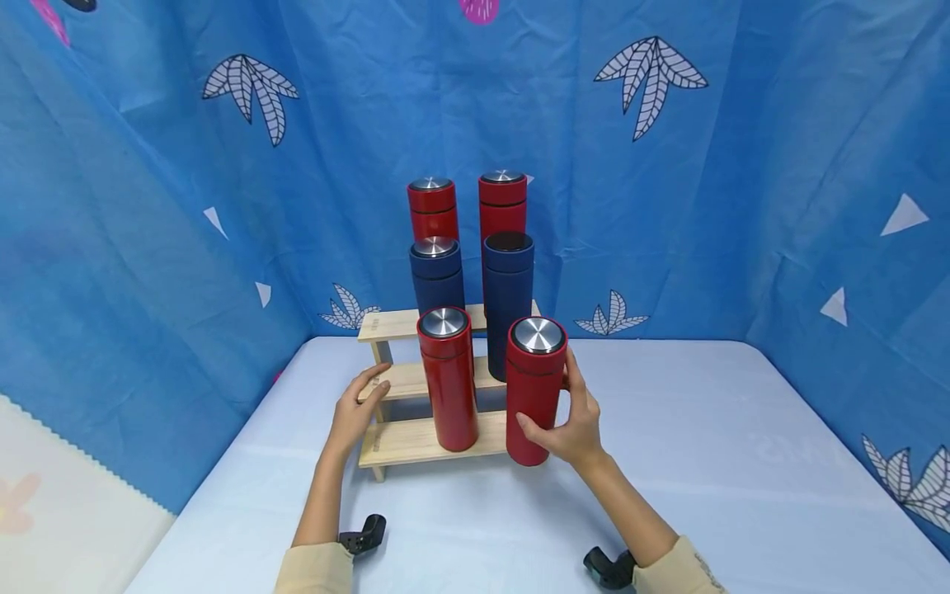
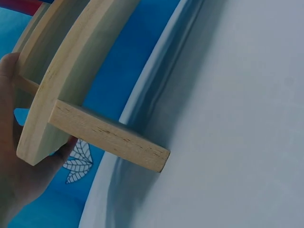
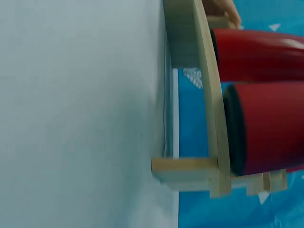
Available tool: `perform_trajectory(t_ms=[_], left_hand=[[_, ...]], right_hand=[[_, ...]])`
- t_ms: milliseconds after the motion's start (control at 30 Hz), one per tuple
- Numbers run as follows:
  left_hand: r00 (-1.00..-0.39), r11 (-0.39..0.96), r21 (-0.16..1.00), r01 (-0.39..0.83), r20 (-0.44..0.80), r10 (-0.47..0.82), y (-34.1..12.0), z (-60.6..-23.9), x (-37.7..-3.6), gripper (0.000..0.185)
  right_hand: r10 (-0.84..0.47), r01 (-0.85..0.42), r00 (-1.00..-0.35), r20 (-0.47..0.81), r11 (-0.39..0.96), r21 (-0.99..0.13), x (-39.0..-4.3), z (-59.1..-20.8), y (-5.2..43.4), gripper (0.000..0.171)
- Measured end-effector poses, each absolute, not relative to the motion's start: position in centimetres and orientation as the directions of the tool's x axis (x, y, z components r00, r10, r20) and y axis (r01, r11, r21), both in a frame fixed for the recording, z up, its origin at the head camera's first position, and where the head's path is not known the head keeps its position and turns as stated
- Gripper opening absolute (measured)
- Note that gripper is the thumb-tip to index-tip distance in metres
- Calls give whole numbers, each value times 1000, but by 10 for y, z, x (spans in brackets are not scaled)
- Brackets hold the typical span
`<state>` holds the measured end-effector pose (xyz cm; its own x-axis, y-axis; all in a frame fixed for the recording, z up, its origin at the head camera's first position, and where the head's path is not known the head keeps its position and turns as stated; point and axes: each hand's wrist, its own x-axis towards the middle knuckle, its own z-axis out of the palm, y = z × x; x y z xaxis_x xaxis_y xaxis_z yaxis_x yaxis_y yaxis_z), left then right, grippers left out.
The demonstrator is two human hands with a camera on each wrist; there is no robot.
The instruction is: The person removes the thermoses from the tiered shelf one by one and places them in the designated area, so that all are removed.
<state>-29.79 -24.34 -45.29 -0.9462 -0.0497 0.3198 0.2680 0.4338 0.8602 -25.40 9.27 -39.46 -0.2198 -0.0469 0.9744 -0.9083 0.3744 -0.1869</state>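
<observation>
My right hand [image 1: 573,421] grips a red vacuum flask [image 1: 533,404] with a steel-topped lid, thumb on its near side and fingers behind its right side. The flask stands upright at the right end of the stand's lowest step; in the right wrist view the red flask's [image 3: 270,128] dark base is right at the board. My left hand [image 1: 355,417] holds the left end of the three-step wooden stand [image 1: 401,443], with thumb and fingers about it. In the left wrist view the left hand [image 2: 19,175] shows around the wooden board. Another red flask [image 1: 449,384] stands left on the lowest step.
On the middle step stand two blue flasks, a steel-topped one [image 1: 436,276] and a black-topped one [image 1: 509,305]. Behind them, two red flasks, left [image 1: 433,206] and right [image 1: 503,198], stand on the top step. A white-covered table [image 1: 705,462] lies beneath, with a blue patterned curtain [image 1: 371,107] around.
</observation>
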Motion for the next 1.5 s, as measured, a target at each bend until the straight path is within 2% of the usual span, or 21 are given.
perform_trajectory(t_ms=[67,133,167,233,433,567,767,933,1067,1500], left_hand=[[-947,414,870,268,317,-53,-243,-455,-298,46],[-947,391,881,265,315,-67,-243,-457,-298,46],[-946,382,886,264,316,-79,-242,-458,-298,46],[-942,366,893,260,319,-108,-241,-460,-298,45],[-920,344,898,276,350,-177,-236,-466,-298,44],[-903,356,891,281,371,-215,-235,-468,-299,41],[-910,322,904,282,358,-208,-236,-464,-297,39],[-919,305,911,278,345,-193,-226,-445,-282,39],[-919,315,910,271,341,-197,-219,-438,-276,39],[-906,324,900,290,367,-209,-230,-464,-300,38]], right_hand=[[-13,-924,-103,995,371,-91,-257,-392,98,81],[21,-925,-30,999,377,-36,-264,-393,106,81],[42,-921,-9,999,388,-25,-268,-394,110,82],[86,-908,-7,996,416,-43,-275,-392,120,85],[189,-869,-118,975,456,-193,-287,-376,145,88],[172,-831,-226,959,479,-282,-306,-372,158,88],[138,-728,-406,904,549,-411,-343,-386,168,96],[154,-664,-518,841,548,-509,-367,-405,167,98],[181,-616,-569,802,553,-561,-379,-418,164,97],[225,-520,-657,720,556,-648,-387,-447,157,96]])
